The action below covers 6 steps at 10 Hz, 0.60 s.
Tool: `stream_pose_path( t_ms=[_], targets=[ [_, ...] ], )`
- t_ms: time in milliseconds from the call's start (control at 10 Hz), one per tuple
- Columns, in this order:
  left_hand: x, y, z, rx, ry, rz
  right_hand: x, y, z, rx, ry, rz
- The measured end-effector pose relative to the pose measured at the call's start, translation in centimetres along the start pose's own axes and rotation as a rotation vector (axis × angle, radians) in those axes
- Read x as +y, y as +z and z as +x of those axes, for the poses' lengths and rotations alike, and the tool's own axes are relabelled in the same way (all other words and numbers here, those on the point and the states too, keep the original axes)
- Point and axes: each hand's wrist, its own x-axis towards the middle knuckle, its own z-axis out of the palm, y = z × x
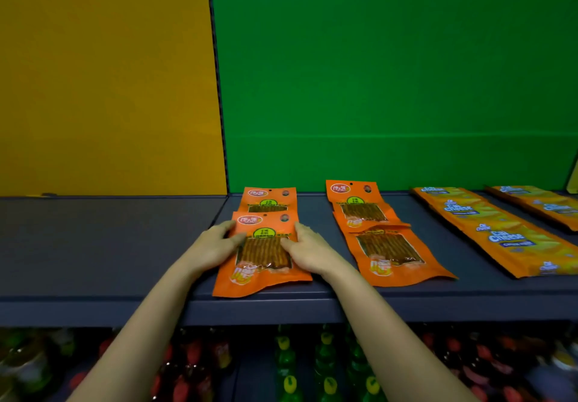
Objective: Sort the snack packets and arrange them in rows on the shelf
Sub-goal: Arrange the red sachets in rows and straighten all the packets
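Note:
An orange snack packet (264, 257) with a clear window lies flat near the front edge of the dark shelf (109, 245). My left hand (215, 245) rests on its left edge and my right hand (308, 250) on its right edge, fingers flat against it. Behind it a second orange packet (269, 200) is partly covered by it. To the right, two more orange packets (384, 236) lie in a column, overlapping. Further right run two rows of yellow Cal Cheese packets (494, 229), the far one (541, 204) cut off by the frame.
The shelf's left half, in front of the yellow back panel (106, 82), holds nothing. A green back panel (391, 82) stands behind the packets. Below the shelf lip (250, 311), bottles with green, red and yellow caps (325, 367) fill a lower shelf.

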Motion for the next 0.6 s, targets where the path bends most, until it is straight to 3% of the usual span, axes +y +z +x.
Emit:
stream_pose_path(
  t_ms=[200,600],
  targets=[
    [-0.1,0.1,-0.1,0.02,0.073,0.081,-0.3,1.0,0.0,0.081,0.027,-0.129],
    [-1.5,0.8,1.7,0.049,0.181,0.255,-1.4,0.5,-2.0,0.159,0.061,0.031]
  ],
)
